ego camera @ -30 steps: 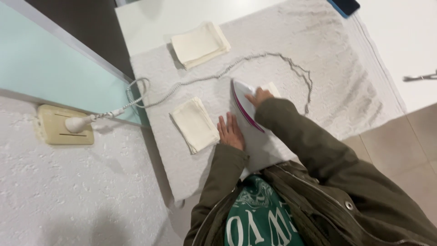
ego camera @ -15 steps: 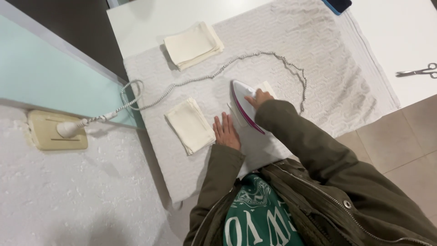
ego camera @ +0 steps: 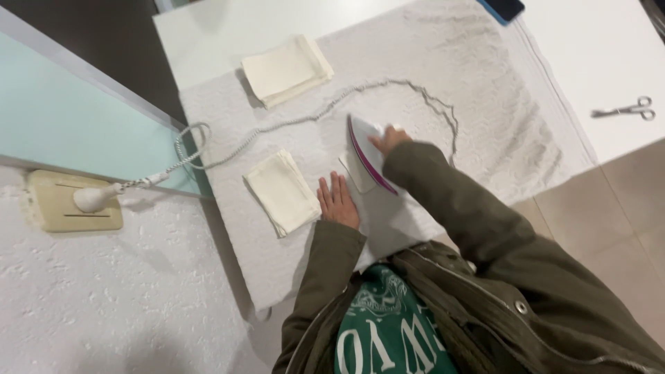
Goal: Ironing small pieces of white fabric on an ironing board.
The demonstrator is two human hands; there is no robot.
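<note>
Right hand grips the white-and-magenta steam iron; left hand lies flat beside it, toward the table's near edge.

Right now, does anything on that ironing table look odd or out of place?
Only the iron's cord: it loops loosely across the towel behind the iron. The two folded cloth stacks lie tidy.

Right hand mostly hidden behind iron; grip on handle not visible. Cloth piece under iron mostly covered, shape unclear. Dark blue object cut off by top edge, can't identify. Scissors small, blades blurred. Bench cut off at top edge.
</note>
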